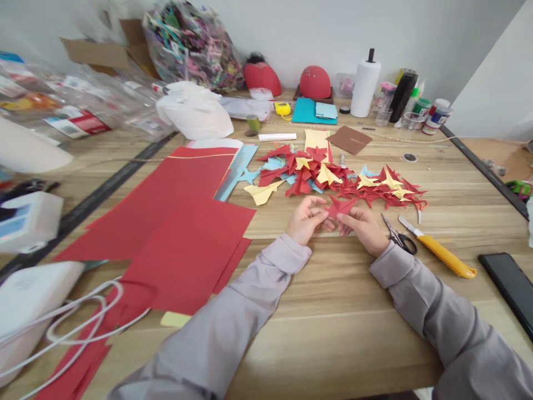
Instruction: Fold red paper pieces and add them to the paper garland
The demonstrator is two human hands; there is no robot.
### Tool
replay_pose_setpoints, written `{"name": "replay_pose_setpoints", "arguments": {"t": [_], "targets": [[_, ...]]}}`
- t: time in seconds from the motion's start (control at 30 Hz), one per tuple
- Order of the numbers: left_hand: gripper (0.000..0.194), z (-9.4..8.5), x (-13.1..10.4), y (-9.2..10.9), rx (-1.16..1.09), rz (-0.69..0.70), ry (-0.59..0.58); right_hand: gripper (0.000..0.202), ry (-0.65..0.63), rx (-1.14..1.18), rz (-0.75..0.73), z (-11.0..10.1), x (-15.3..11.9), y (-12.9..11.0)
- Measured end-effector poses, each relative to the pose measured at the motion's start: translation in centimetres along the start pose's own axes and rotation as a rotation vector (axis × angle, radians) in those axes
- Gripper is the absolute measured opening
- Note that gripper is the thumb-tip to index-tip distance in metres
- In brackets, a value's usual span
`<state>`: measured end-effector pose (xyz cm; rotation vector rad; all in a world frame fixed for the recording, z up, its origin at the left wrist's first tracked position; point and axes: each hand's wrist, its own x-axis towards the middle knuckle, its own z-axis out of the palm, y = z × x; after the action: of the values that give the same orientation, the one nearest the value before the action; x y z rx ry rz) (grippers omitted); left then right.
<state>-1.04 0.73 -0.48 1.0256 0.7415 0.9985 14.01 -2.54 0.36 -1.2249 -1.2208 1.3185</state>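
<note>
Left hand and right hand pinch opposite sides of a folded red paper; the paper lies between their fingertips, over the table; just beyond it spreads a pile of folded pieces in red, yellow and blue; right of the right hand lie scissors, then a cutter; leftward, red sheets overlap

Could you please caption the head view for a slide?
Left hand and right hand hold a folded red paper piece near piled red, yellow and blue paper shapes.
</note>
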Motion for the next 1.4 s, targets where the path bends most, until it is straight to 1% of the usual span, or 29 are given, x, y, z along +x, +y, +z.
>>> {"name": "replay_pose_setpoints", "arguments": {"t": [0.23,0.4,0.6,0.73,0.87,1.0,1.17,1.4], "targets": [[0.038,0.04,0.05,-0.06,-0.02,0.019,-0.04,0.03,-0.001,-0.005,0.015,0.01,0.04,-0.07],[0.031,0.17,-0.06,-0.07,0.016,0.028,-0.001,0.03,0.005,0.02,0.031,0.07,0.12,-0.08],[0.034,0.12,-0.05,-0.27,0.091,0.046,0.04,0.029,0.027,0.053,0.05,-0.01,0.21,0.16],[0.034,-0.05,0.05,-0.52,0.086,0.086,0.026,0.027,0.031,0.051,0.025,-0.12,0.26,0.32],[0.03,0.12,-0.12,-0.25,0.104,0.102,0.014,0.029,0.024,0.02,0.002,-0.16,0.2,0.36],[0.026,0.37,-0.32,0.08,0.156,0.095,0.043,0.027,0.011,0.003,-0.027,-0.15,0.16,0.4],[0.03,0.36,-0.31,-0.02,0.121,0.059,0.057,0.026,0.004,0.011,-0.029,-0.12,0.17,0.37],[0.027,0.33,-0.42,-0.15,0.146,0.071,0.032,0.026,0.023,0.012,-0.015,-0.01,0.23,0.25]]}}
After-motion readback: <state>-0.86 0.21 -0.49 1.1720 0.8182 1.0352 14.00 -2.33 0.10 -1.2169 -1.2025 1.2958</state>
